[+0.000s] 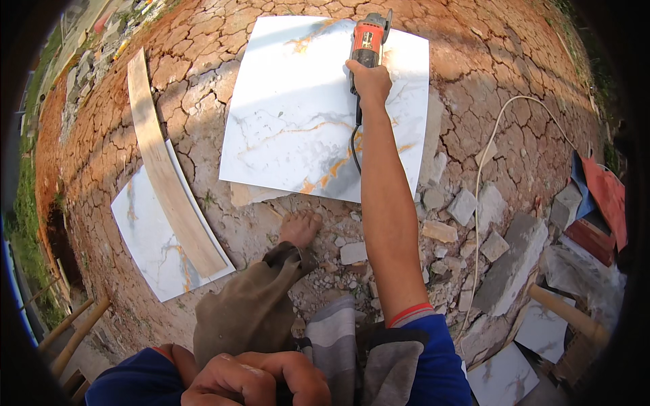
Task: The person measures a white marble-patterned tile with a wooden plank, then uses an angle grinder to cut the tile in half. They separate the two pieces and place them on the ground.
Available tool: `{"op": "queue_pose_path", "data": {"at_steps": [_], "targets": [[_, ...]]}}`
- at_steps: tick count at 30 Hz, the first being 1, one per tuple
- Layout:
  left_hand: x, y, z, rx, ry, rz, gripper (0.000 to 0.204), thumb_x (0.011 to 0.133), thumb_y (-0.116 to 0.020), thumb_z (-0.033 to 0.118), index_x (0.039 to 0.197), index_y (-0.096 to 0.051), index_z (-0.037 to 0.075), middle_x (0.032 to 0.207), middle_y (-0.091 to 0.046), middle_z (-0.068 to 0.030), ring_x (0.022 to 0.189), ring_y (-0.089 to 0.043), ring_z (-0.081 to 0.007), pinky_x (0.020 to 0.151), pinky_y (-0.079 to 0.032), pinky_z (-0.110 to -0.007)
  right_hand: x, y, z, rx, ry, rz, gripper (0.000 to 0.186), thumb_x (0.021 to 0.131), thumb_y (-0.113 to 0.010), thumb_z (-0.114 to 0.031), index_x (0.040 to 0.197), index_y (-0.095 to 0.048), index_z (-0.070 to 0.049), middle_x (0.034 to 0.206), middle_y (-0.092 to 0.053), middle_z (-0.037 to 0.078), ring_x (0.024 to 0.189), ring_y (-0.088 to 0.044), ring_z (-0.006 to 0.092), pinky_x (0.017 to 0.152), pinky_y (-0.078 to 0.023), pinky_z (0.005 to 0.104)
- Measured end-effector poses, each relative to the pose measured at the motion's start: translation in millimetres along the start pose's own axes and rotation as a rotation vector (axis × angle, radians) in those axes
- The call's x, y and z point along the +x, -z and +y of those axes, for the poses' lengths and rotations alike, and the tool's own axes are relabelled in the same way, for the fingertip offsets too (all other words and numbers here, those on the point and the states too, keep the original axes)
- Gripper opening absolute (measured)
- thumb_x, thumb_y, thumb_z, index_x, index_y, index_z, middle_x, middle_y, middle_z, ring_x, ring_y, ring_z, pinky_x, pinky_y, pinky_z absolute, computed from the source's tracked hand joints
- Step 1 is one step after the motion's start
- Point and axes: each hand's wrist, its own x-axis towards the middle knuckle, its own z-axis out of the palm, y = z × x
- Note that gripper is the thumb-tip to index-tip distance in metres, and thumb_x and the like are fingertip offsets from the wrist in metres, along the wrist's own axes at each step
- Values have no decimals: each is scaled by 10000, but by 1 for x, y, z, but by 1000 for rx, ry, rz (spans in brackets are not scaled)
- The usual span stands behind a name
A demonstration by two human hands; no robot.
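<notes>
Cracked reddish ground (pixel 514 142) all around. Lying straight ahead, a big white marbled tile (pixel 291 101). To the left, a smaller marbled tile (pixel 145 233) with a long wood-toned strip (pixel 161 155) across it. To the right, a grey slab (pixel 511 264) beside rubble (pixel 494 247). Reaching over the big tile's right part, hiding some of it: the right forearm (pixel 391 210). Above the big tile's far part, an angle grinder (pixel 367 40), red and black; long axis running near to far, leaning slightly right, disc end pointing away, black cord (pixel 353 143) trailing back behind the forearm. Just short of the tile's near edge, a bare foot (pixel 300 228). Wrapped around the grinder's rear body: the right hand's grip (pixel 371 82). At the lower edge, the left hand (pixel 254 382), fingers curled; cannot tell whether pinching anything. Looping at right, a pale cable (pixel 478 196).
</notes>
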Motion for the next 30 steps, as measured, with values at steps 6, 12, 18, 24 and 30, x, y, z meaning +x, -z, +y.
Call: {"op": "queue_pose_path", "data": {"at_steps": [6, 12, 18, 24, 30], "targets": [[-3, 0, -2, 4, 7, -16, 232, 993, -567, 229, 912, -663, 34, 1090, -581, -195, 944, -577, -290, 820, -471, -418, -8, 7, -1, -6, -13, -32, 685, 631, -829, -435, 1090, -697, 57, 1071, -745, 252, 986, -741, 373, 892, -585, 431], [-7, -1, -3, 17, 5, -22, 239, 996, -563, 237, 917, -664, 35, 1089, -582, -194, 944, -579, -290, 819, -471, -419, -10, 8, 1, -20, -3, -32, 659, 647, -835, -442, 1064, -716, 54, 1040, -749, 236, 945, -744, 346, 854, -585, 417], [-7, -2, -5, 19, -7, -27, 246, 997, -561, 242, 917, -665, 34, 1088, -583, -194, 941, -581, -287, 819, -474, -417, -13, 7, 5, -29, 8, -5, 653, 670, -847, -455, 1044, -733, 68, 991, -750, 212, 867, -744, 298, 782, -581, 389], [-5, -3, -8, 17, -20, -21, 250, 991, -557, 246, 909, -666, 37, 1077, -587, -189, 933, -581, -286, 822, -480, -419, -22, 11, 13, -12, 13, -13, 677, 670, -849, -453, 1067, -711, 77, 996, -744, 219, 871, -738, 308, 795, -578, 391], [-5, -3, -9, 23, -12, -33, 251, 986, -560, 251, 896, -664, 41, 1069, -588, -183, 929, -581, -284, 826, -480, -421, -29, 14, 15, -27, 16, -16, 677, 677, -844, -455, 1082, -708, 70, 1014, -740, 227, 889, -736, 320, 813, -576, 402]]}}
